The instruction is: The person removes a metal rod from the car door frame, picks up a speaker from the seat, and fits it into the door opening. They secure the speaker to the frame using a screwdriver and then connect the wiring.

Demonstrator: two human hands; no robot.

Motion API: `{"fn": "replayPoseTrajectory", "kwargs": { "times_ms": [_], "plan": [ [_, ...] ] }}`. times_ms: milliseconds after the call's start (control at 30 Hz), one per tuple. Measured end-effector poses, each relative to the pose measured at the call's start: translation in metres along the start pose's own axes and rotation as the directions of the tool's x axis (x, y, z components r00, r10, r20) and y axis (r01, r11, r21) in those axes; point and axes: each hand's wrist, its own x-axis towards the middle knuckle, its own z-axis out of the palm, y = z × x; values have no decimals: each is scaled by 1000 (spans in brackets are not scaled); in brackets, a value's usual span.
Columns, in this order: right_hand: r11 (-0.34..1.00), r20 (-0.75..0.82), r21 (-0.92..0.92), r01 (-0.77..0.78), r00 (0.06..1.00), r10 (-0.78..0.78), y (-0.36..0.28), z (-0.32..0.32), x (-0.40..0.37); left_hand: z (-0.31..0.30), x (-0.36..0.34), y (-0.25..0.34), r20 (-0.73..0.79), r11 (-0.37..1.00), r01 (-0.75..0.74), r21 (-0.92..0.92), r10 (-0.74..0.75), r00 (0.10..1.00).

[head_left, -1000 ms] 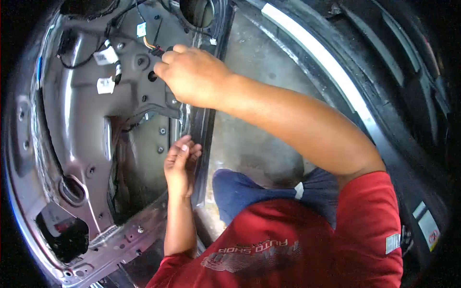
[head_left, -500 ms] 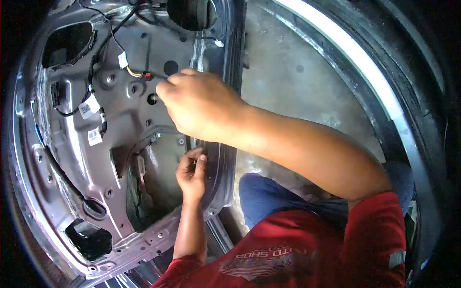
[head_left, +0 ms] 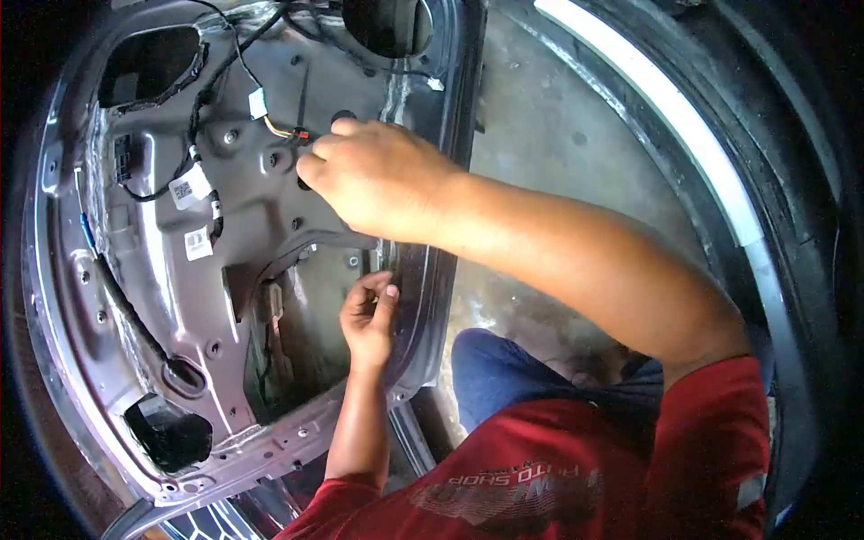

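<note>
Door panel cavity (head_left: 310,346) shows a strip (head_left: 277,317); left hand (head_left: 371,322) and right hand (head_left: 373,175) curl fingers, grip unclear.

Red printed shirt (head_left: 540,459), dark blue trousers (head_left: 513,373).

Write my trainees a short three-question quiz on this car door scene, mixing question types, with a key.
1. Multiple choice: Which colour shows on the connector near the right hand? A) green B) red C) purple
2. True or false: The left hand is bare.
3. Fill in the blank: Of the two hands, the ____ one is higher in the picture.

Key: 1. B; 2. true; 3. right
</note>
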Motion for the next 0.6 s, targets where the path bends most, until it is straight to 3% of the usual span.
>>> {"fn": "replayPoseTrajectory", "kwargs": {
  "times_ms": [67,133,200,333,400,433,467,533,600],
  "plan": [
    [998,-49,-19,58,997,-59,1,-4,1,0,-1,2,-8,999,35,-29,-35,999],
    [922,61,-232,311,950,-305,-1,-14,8,2,-2,4,-17,996,67,-63,-68,998],
    [878,58,-310,365,929,-366,-4,-14,12,5,0,7,-33,999,22,-35,-23,999],
    [931,103,-126,342,938,-330,5,-15,24,16,4,21,19,993,14,-118,-11,1000],
    [982,26,-84,168,986,-167,5,-11,21,32,12,45,-49,936,122,-332,-146,988],
    [992,25,-53,113,993,-112,-1,-8,16,34,18,54,9,901,167,-400,-178,984],
    [991,34,-59,122,992,-120,-6,-5,11,36,27,60,8,896,163,-413,-175,984],
    [993,5,-115,12,1000,-11,-16,3,-1,40,44,72,151,743,162,-649,-83,985],
    [991,-48,-131,-3,999,-3,-21,7,-7,48,54,86,161,730,180,-660,-96,982]
  ]
}}
